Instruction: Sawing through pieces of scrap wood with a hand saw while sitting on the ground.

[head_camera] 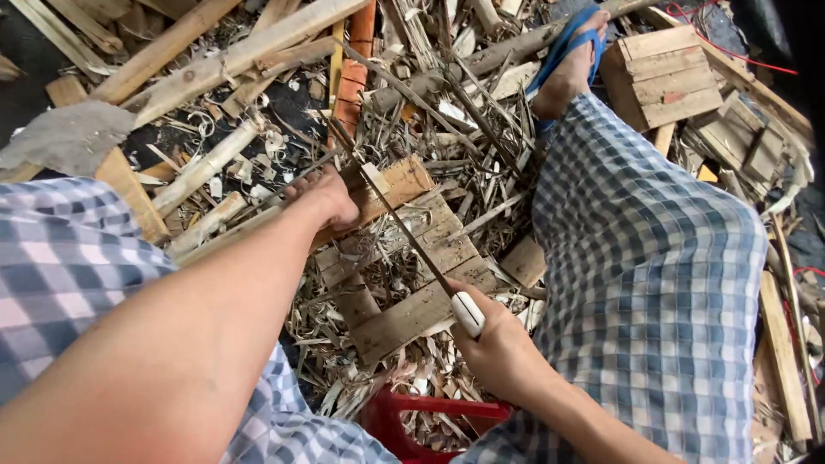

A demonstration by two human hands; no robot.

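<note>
My left hand [323, 198] reaches forward and presses down on a pale bamboo strip [215, 236] at the far edge of a small slatted wooden block [412, 314]. A white-handled saw [468, 313] is gripped in my right hand [500, 351], close to my right knee. Its long thin blade [397, 219] runs up and to the left across the block, passing just right of my left hand. Whether the blade touches the strip is hidden by my fingers.
Bamboo shavings, split sticks and planks [232, 60] litter the ground all round. My right foot in a blue sandal [569, 64] rests beside a wooden crate [666, 73]. A red plastic stool [411, 419] sits under me. A red wire [739, 51] lies at the top right.
</note>
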